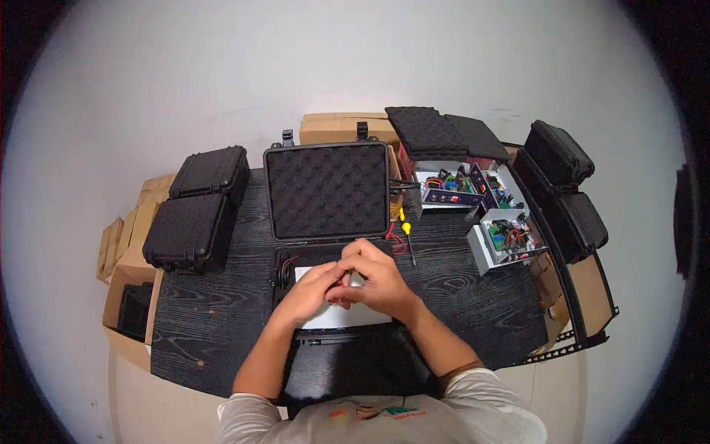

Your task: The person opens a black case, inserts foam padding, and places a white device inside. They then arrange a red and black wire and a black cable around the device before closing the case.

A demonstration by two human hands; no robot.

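My left hand (313, 290) and my right hand (375, 283) meet over a white box or panel (333, 318) lying in an open black hard case (325, 242). The fingers of both hands are closed together around something small with a red part, mostly hidden and too small to name. Dark cables (282, 271) lie in the case's base, left of the white panel. The raised lid (327, 191) is lined with dark wavy foam. To the right of the case lies a yellow-handled screwdriver (407, 231), beside red wires (396, 241).
Two closed black cases (194, 226) stand at the left of the dark wood-grain table (214, 318). Several white housings (484, 253) with circuit boards and wires sit at the right, near foam sheets (436, 133). More black cases (558, 159) and cardboard boxes (133, 325) flank the table.
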